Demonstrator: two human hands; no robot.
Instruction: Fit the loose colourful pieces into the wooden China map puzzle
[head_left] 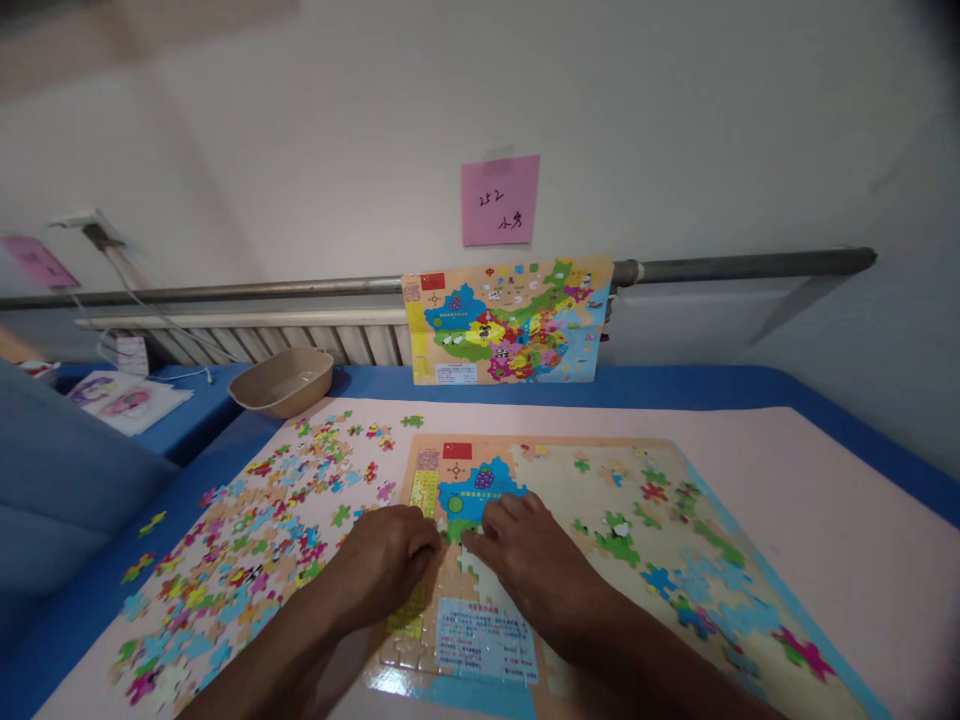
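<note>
A jigsaw puzzle board showing a colourful map lies on a pale mat in front of me, partly filled. My left hand rests on its left edge with fingers curled down on the yellow strip. My right hand presses its fingertips on a green piece below the joined blue region. Whether either hand grips a piece is hidden by the fingers. Several loose coloured pieces are spread to the left of the board.
A finished reference map leans against the wall rail at the back. A beige bowl sits at the back left. A pink note is stuck on the wall. Papers lie on the blue table far left.
</note>
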